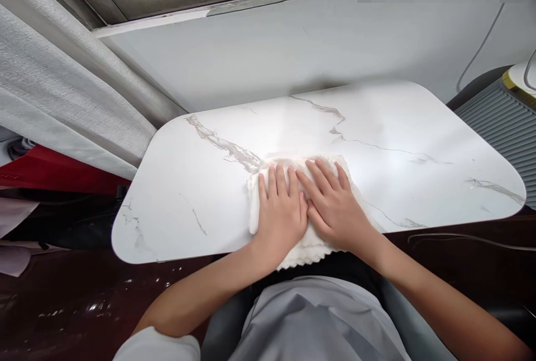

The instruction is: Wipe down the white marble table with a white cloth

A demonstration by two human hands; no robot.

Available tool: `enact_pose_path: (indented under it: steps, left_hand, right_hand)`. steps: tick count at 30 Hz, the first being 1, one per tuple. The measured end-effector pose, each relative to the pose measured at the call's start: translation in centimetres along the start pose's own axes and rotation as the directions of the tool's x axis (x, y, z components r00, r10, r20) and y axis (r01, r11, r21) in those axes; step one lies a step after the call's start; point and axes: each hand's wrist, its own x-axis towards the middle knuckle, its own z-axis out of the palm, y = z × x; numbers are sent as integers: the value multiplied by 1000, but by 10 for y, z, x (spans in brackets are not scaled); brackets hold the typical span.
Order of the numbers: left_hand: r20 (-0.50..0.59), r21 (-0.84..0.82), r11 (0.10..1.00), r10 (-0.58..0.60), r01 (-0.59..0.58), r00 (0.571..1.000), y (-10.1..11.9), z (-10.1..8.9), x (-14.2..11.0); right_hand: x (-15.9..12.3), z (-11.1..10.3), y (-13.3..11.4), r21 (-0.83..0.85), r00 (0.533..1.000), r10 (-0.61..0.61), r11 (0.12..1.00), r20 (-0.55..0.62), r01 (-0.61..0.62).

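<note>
A fluffy white cloth (307, 252) with a scalloped edge lies on the white marble-patterned table (397, 120), near its front edge, and partly hangs over that edge. My left hand (280, 210) rests flat on the left part of the cloth, fingers stretched out and pointing away from me. Beside it, my right hand (335, 202) lies flat on the right part, its fingers slightly spread. The thumbs come close together in the middle. Much of the cloth is hidden beneath both palms.
Pale curtains (75, 53) hang at the left, near a red item (71, 171). A wall (234, 59) stands behind the table. At the right is a grey ribbed appliance (494, 115); a thin cable (473, 236) runs below the table's right edge.
</note>
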Motion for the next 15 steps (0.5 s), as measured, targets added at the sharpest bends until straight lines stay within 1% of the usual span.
enact_pose_path:
  steps: [2,4,7,9,12,15]
  left_hand:
    - [24,-1,1000,1,-1,1000,9,-2,-5]
    - [62,6,1000,17,-17,998,19,-4,-5]
    - [136,18,998,57,-60,989,34,-7,3]
    - [166,15,996,89,-93,982,43,-8,11]
    - [167,15,988,147,-152,975,53,-6,22]
    - [149,41,977,202,-210,968,57,0,32]
  right_hand:
    - [-9,-3,5,7,999,-29,1000,-15,29]
    - [-15,-5,13,10,998,-62,998,-34,62]
    - [-23,-8,31,-8,994,-97,995,-55,97]
    - [-28,-11,43,-27,992,-108,994,-60,106]
    - [-34,-14,59,-48,993,-107,993,-52,104]
    - [-35,-15,71,-68,997,-74,995,-22,72]
